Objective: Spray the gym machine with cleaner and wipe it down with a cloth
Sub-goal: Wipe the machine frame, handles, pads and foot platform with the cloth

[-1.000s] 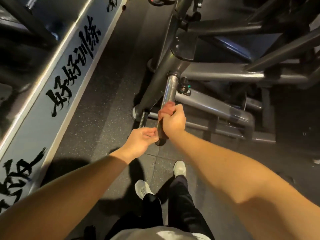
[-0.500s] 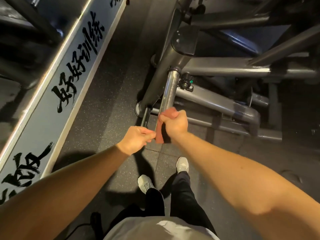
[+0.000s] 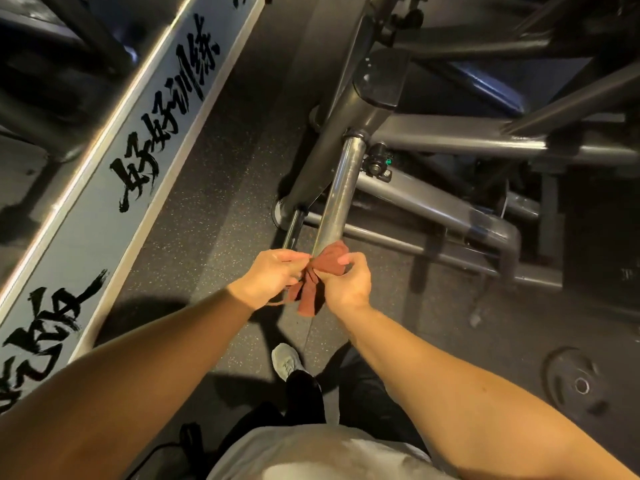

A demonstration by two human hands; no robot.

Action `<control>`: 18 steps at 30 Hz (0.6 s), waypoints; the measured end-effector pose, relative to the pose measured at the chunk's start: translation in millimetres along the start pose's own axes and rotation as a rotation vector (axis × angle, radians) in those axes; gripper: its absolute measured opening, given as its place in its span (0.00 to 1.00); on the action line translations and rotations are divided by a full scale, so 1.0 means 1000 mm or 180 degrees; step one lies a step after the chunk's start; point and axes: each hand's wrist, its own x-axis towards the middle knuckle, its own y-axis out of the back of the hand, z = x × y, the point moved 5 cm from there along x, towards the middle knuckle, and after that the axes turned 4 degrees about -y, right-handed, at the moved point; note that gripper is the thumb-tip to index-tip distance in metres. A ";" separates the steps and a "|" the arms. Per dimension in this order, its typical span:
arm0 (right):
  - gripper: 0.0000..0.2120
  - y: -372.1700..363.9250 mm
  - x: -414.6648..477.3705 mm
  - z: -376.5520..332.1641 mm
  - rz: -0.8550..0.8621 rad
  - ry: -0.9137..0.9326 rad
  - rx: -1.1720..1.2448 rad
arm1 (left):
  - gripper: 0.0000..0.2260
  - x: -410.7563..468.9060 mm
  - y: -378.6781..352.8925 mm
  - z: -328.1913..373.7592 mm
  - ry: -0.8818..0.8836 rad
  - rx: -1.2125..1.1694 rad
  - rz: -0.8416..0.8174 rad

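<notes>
The left hand (image 3: pixel 273 275) and right hand (image 3: pixel 348 284) each pinch the bunched red cloth (image 3: pixel 313 289) at the near end of the steel bar (image 3: pixel 341 195). The cloth looks light, soft and floppy, best gripped by a gathered fold; the bar seems stiff and slick

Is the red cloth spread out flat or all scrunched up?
Scrunched up. The red cloth is bunched between the left hand and right hand, both pinching it, with a loose end hanging down.
</notes>
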 end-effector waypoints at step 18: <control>0.23 0.020 -0.021 -0.092 -0.2069 0.0688 -0.0235 | 0.17 -0.037 -0.008 0.100 -0.0527 -0.0155 0.0054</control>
